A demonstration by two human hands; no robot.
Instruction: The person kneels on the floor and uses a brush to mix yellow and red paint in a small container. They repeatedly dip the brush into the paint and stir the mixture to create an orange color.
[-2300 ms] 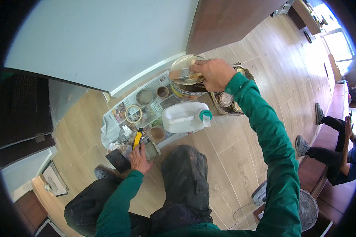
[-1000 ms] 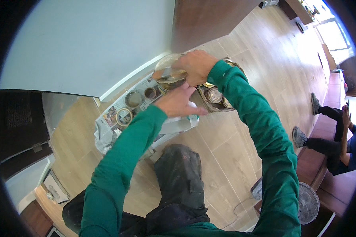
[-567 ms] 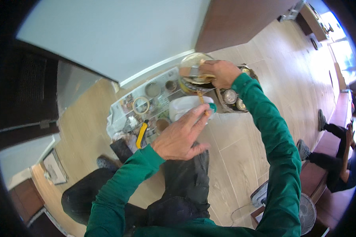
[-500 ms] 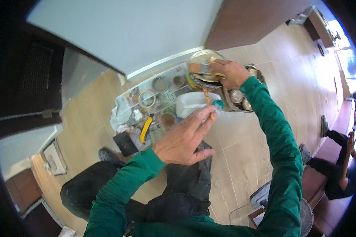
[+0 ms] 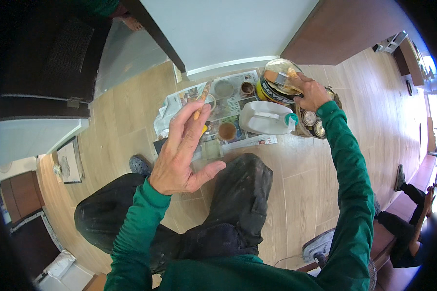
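My left hand (image 5: 182, 153) is raised at middle left, thumb spread, with a slim wooden stick (image 5: 203, 98) pinched between two fingers. My right hand (image 5: 310, 94) grips a paintbrush (image 5: 281, 77) resting over the lid of a large paint can (image 5: 267, 91). Newspaper (image 5: 228, 77) on the floor holds a white jug with a green cap (image 5: 257, 119), a brown cup (image 5: 227, 130), a grey cup (image 5: 224, 88), a small dark cup (image 5: 246, 88) and a masking tape ring (image 5: 213, 101). My left hand partly hides a yellow-handled tool (image 5: 204, 130). Several small cans (image 5: 308, 117) stand beside my right hand.
My legs (image 5: 235, 203) are folded below. A seated person (image 5: 405, 247) is at right, near a fan (image 5: 374, 272) and a grey appliance with a cord (image 5: 315, 245). A wall (image 5: 228, 34) bounds the back, an open dark door (image 5: 48, 72) the left. A green sleeve shows at top left.
My left hand left the tools on the newspaper, reached toward the can, then moved up and left with the wooden stick. My right hand stayed at the can. The view has shifted.
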